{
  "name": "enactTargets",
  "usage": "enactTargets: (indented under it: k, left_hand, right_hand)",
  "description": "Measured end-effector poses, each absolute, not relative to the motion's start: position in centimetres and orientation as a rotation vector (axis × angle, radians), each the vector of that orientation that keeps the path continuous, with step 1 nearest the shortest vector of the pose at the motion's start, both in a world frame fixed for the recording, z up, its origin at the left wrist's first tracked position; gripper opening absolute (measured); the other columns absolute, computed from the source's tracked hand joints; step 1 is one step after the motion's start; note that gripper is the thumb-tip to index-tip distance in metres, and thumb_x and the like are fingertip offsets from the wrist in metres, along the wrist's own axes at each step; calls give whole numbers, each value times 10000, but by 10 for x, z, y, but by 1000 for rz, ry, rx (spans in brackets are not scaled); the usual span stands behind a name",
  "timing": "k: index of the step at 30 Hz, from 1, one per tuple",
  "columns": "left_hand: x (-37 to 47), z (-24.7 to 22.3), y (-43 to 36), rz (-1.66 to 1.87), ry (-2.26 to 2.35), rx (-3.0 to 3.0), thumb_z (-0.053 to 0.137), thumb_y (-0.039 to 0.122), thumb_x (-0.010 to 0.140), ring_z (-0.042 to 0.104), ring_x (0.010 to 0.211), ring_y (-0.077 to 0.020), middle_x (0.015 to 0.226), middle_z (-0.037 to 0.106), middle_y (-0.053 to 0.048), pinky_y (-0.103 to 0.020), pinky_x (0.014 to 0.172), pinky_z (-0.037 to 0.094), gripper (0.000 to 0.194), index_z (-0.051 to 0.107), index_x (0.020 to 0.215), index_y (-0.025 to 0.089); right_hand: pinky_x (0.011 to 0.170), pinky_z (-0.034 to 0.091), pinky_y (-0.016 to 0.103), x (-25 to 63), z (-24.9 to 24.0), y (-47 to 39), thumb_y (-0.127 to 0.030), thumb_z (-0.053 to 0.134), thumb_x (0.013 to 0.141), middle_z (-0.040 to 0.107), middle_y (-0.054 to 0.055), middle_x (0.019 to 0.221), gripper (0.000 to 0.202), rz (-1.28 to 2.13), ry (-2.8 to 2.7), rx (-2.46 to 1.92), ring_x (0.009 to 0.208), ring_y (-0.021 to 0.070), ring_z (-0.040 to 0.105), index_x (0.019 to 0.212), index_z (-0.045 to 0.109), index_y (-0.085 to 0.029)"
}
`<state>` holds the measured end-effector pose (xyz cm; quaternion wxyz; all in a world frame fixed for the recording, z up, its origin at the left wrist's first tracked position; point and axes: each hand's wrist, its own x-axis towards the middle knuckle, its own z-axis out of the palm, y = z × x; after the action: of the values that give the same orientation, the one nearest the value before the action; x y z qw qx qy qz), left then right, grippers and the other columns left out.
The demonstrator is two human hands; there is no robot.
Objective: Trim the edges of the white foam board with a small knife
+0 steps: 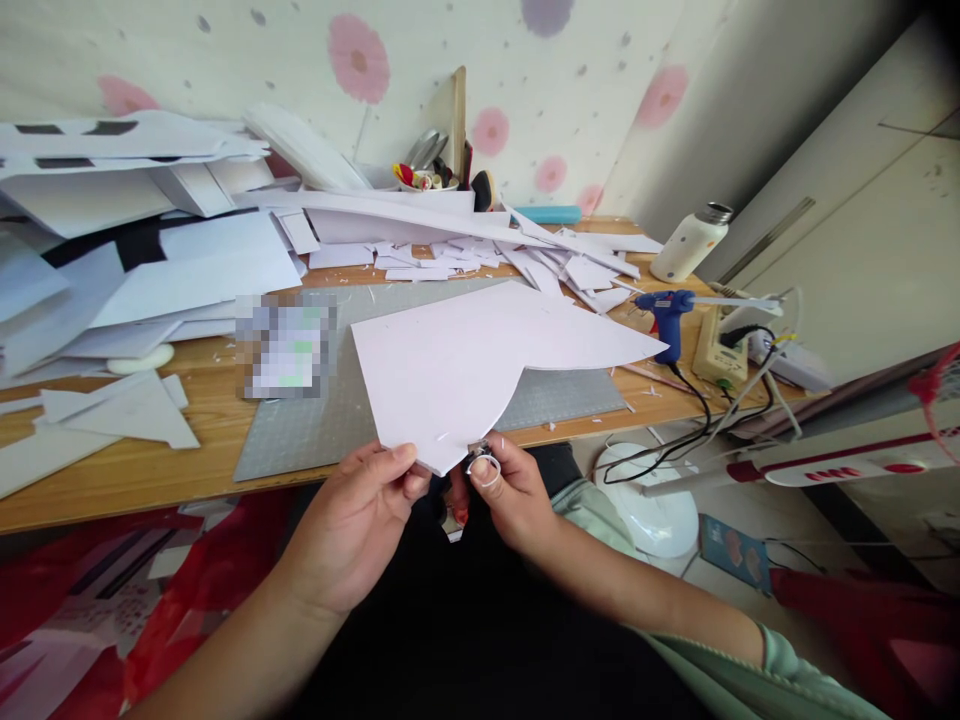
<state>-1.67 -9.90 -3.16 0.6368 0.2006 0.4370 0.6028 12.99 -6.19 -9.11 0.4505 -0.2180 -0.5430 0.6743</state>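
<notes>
A large white foam board piece point(450, 360), with a curved cut along its right side and a long point at the far right, extends over the grey cutting mat point(292, 440). My left hand point(367, 510) pinches its near left corner between thumb and fingers. At the near edge, my right hand point(514, 495) is closed around a small dark tool with a curled white strip point(485, 470) by the thumb. The tool is mostly hidden by the fingers; a bit of red and a metallic tip show below it.
White boards point(210, 265) are stacked at the left, offcuts point(435, 258) behind the mat. A blue glue gun point(670, 318), power strip point(720, 350) and white bottle point(690, 243) stand right. A blurred rectangular item point(289, 345) lies on the mat's left.
</notes>
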Motion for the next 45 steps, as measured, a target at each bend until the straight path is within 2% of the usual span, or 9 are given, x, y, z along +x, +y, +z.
enactTargets:
  k: [5,10,15,23,28,37,40,45]
  left_hand:
    - [-18,-33,-100,1388,997,433,794,273,668,464,626,-92,652,587,25,-204,583,452,149,686,694,174]
    - [-19,-32,-101,1385,987,432,784,265,679,463,618,-83,680,605,23,-197,580,449,136,689,692,169]
    - [-18,-31,-101,1410,993,447,775,238,683,461,587,-83,585,544,37,-205,594,448,158,654,609,169]
    - [-16,-31,-100,1383,1020,455,771,264,679,478,589,-92,576,532,31,-215,598,458,191,636,587,165]
    - [-15,-31,-100,1375,992,459,760,259,696,495,571,-96,569,531,34,-222,589,471,189,634,589,168]
    - [-16,-32,-100,1353,993,457,781,290,686,512,583,-92,575,560,32,-208,589,464,223,632,580,163]
    - [-25,-37,-99,1349,1003,462,778,321,696,500,587,-92,560,539,31,-209,587,452,263,611,572,160]
    - [-39,-51,-104,1440,1201,440,837,322,632,464,561,-70,573,548,37,-174,517,404,267,631,607,154]
  right_hand:
    - [481,403,224,128,-91,-62,-518,564,905,550,-39,599,333,1683,-1344,-543,492,92,494,924,565,-185]
    - [489,402,219,126,-93,-63,-507,558,912,543,-33,617,328,1682,-1384,-501,501,84,481,883,557,-181]
    - [500,413,229,127,-92,-63,-553,550,898,539,-25,615,379,1630,-1479,-487,505,88,487,857,560,-176]
    - [484,406,217,125,-87,-64,-577,517,906,543,-17,621,393,1490,-1541,-555,506,87,470,853,569,-192]
    - [488,413,221,123,-89,-67,-611,513,891,549,-14,622,429,1517,-1531,-587,510,94,484,866,577,-187]
    - [542,449,235,122,-89,-69,-549,523,910,584,7,659,367,1461,-1584,-569,564,109,527,854,593,-193]
    - [547,458,236,127,-95,-67,-540,566,888,591,0,644,354,1573,-1675,-499,566,110,542,853,603,-189]
    - [497,449,233,145,-112,-63,-549,592,872,591,-8,649,383,1812,-1471,-560,518,98,532,900,579,-168]
